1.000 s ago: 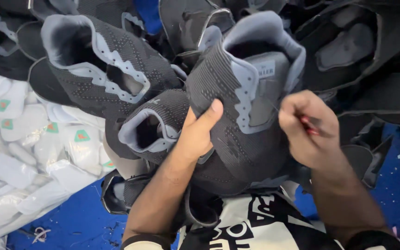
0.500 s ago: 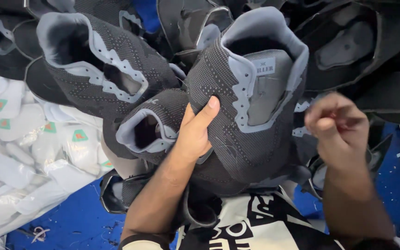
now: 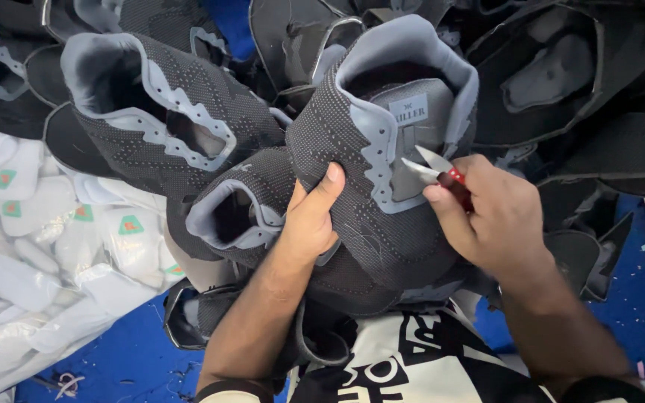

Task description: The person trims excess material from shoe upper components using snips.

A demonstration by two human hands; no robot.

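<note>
Left hand [image 3: 309, 224] on shoe upper [image 3: 382, 194], right hand [image 3: 490, 213] with snips [image 3: 434, 168].

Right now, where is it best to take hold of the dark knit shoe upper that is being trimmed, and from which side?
Probably at its knit side wall, from the left, as the left hand does. The shoe upper has its collar pointing up and its tongue exposed, so this grip leaves the tongue free for the thread snips in the right hand.

left hand [image 3: 309, 224] grips shoe upper [image 3: 382, 186]
</note>
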